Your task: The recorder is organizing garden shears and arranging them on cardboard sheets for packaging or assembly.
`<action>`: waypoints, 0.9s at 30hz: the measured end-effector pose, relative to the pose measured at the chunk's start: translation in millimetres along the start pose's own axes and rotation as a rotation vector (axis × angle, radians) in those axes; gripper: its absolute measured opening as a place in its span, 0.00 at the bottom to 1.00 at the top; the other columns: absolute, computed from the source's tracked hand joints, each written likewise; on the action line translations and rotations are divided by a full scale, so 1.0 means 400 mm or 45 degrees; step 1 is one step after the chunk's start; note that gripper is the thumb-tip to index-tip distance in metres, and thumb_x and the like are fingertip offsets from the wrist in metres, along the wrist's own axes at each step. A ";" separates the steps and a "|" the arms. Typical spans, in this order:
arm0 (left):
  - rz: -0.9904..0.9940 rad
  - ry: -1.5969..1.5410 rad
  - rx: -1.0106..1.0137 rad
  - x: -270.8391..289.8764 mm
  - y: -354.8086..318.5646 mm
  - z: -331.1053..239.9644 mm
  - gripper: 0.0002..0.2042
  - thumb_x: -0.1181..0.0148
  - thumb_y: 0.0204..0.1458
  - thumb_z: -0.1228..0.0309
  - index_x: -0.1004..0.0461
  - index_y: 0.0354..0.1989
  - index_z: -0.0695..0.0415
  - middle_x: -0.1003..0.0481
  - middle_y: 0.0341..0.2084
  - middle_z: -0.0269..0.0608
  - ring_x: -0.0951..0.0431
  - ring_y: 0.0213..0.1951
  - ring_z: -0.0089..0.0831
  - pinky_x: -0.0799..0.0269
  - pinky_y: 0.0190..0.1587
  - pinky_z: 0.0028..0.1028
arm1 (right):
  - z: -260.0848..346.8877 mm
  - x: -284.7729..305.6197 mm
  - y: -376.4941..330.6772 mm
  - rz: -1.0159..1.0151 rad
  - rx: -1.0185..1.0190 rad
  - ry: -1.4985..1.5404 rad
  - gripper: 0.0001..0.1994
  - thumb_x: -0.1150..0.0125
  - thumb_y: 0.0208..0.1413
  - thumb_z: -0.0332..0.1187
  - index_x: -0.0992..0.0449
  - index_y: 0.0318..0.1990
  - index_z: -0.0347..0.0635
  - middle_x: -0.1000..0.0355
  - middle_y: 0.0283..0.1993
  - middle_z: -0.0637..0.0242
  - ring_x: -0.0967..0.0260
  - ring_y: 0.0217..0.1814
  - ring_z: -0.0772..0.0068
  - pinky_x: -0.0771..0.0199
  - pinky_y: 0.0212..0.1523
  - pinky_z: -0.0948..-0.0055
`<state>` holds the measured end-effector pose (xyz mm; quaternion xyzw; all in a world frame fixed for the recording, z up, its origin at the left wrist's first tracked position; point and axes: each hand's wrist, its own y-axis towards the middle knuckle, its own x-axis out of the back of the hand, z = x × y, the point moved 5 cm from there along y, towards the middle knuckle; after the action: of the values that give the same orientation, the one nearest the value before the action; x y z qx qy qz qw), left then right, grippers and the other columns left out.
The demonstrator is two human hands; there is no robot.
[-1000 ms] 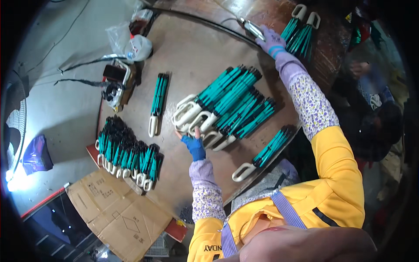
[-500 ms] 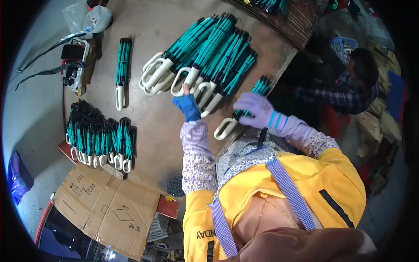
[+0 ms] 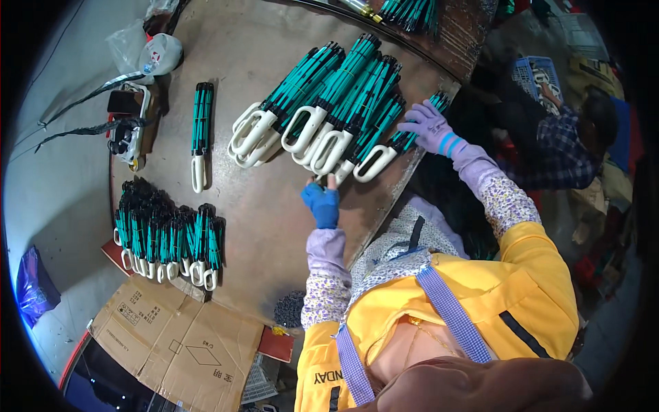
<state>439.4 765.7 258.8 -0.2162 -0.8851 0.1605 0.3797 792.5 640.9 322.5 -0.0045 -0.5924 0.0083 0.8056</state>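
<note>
Table [image 3: 261, 213]: bundle [image 3: 401, 142] under right hand [image 3: 430, 130]

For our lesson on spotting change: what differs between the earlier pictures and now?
The right hand left the silver tool and reached the near-right bundle, which moved away from the person, up beside the pile. The left hand stayed near the pile's handles; the lone left bundle and lower-left row stayed put.

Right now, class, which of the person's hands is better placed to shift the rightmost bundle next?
Likely the right hand: it lies over that bundle. The left hand sits lower and further left, by the lower end of the pile.
</note>
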 end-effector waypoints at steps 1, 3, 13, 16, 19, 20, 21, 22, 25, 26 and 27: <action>-0.163 -0.055 -0.019 -0.020 -0.043 -0.031 0.35 0.35 0.50 0.53 0.37 0.56 0.72 0.33 0.49 0.65 0.31 0.49 0.50 0.32 0.52 0.38 | -0.008 0.021 0.002 -0.013 -0.036 -0.066 0.27 0.37 0.36 0.29 0.26 0.50 0.61 0.32 0.53 0.73 0.41 0.64 0.60 0.53 0.72 0.50; -0.298 -0.038 -0.048 -0.064 -0.076 -0.063 0.35 0.36 0.51 0.52 0.36 0.54 0.73 0.32 0.45 0.64 0.31 0.48 0.51 0.33 0.52 0.40 | -0.013 0.052 0.018 -0.031 -0.066 -0.136 0.24 0.38 0.39 0.28 0.25 0.48 0.61 0.32 0.53 0.72 0.41 0.64 0.59 0.53 0.72 0.50; -0.021 -0.123 -0.250 -0.211 -0.055 -0.106 0.29 0.35 0.51 0.54 0.33 0.50 0.70 0.30 0.42 0.58 0.29 0.43 0.47 0.31 0.50 0.37 | 0.016 0.140 0.172 0.022 -0.147 0.160 0.17 0.37 0.41 0.28 0.25 0.43 0.53 0.28 0.49 0.69 0.33 0.55 0.54 0.35 0.62 0.57; -0.061 -0.281 -0.085 -0.123 -0.067 -0.139 0.26 0.34 0.51 0.57 0.32 0.48 0.68 0.29 0.40 0.54 0.28 0.41 0.41 0.31 0.48 0.34 | 0.066 0.215 0.275 -0.277 0.054 0.202 0.20 0.35 0.41 0.31 0.25 0.46 0.53 0.29 0.50 0.68 0.33 0.55 0.55 0.35 0.62 0.58; -0.371 -0.340 0.085 -0.003 -0.074 -0.179 0.23 0.34 0.52 0.61 0.31 0.48 0.65 0.27 0.38 0.47 0.27 0.38 0.32 0.30 0.46 0.28 | 0.081 0.204 0.299 -0.349 0.229 0.136 0.24 0.33 0.39 0.31 0.25 0.49 0.53 0.30 0.53 0.68 0.34 0.58 0.57 0.38 0.64 0.57; -0.383 -0.338 0.087 0.009 -0.056 -0.166 0.23 0.34 0.52 0.61 0.31 0.48 0.65 0.27 0.38 0.47 0.27 0.38 0.32 0.30 0.46 0.28 | 0.096 0.175 0.310 -0.310 0.295 0.083 0.25 0.33 0.37 0.32 0.26 0.50 0.54 0.31 0.53 0.68 0.35 0.60 0.58 0.38 0.65 0.57; -0.559 -0.312 0.091 0.026 -0.032 -0.156 0.21 0.37 0.54 0.61 0.31 0.48 0.65 0.28 0.40 0.46 0.28 0.39 0.31 0.30 0.46 0.28 | 0.105 0.149 0.315 -0.271 0.356 0.027 0.27 0.33 0.36 0.32 0.26 0.51 0.54 0.31 0.54 0.68 0.36 0.61 0.59 0.39 0.66 0.56; -0.730 -0.286 0.093 0.032 -0.016 -0.153 0.19 0.39 0.56 0.61 0.32 0.47 0.64 0.28 0.41 0.45 0.28 0.39 0.31 0.30 0.47 0.27 | 0.106 0.128 0.314 -0.231 0.411 -0.033 0.28 0.32 0.35 0.32 0.27 0.52 0.54 0.32 0.55 0.68 0.37 0.62 0.60 0.40 0.66 0.56; -0.542 -0.628 0.096 -0.020 0.021 -0.162 0.18 0.44 0.60 0.62 0.33 0.50 0.65 0.29 0.45 0.49 0.28 0.44 0.34 0.31 0.50 0.30 | 0.087 0.096 0.310 -0.185 0.341 0.029 0.30 0.32 0.33 0.32 0.27 0.52 0.55 0.33 0.55 0.68 0.38 0.62 0.60 0.43 0.68 0.55; -0.440 -0.799 0.092 -0.042 0.032 -0.171 0.18 0.46 0.61 0.62 0.34 0.51 0.65 0.30 0.47 0.52 0.28 0.46 0.36 0.32 0.52 0.31 | 0.074 0.091 0.304 -0.162 0.302 0.054 0.31 0.32 0.31 0.32 0.27 0.52 0.55 0.33 0.55 0.69 0.38 0.63 0.61 0.44 0.69 0.54; -0.336 -0.969 0.087 -0.060 0.044 -0.181 0.18 0.49 0.63 0.63 0.34 0.52 0.65 0.30 0.49 0.54 0.28 0.48 0.38 0.32 0.54 0.32 | 0.060 0.088 0.299 -0.139 0.264 0.080 0.32 0.32 0.30 0.32 0.28 0.53 0.56 0.34 0.55 0.69 0.39 0.63 0.61 0.45 0.69 0.53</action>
<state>512.4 777.4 284.3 -0.0129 -0.9767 0.2083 0.0494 779.2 761.0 361.1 0.1107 -0.5623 0.0253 0.8191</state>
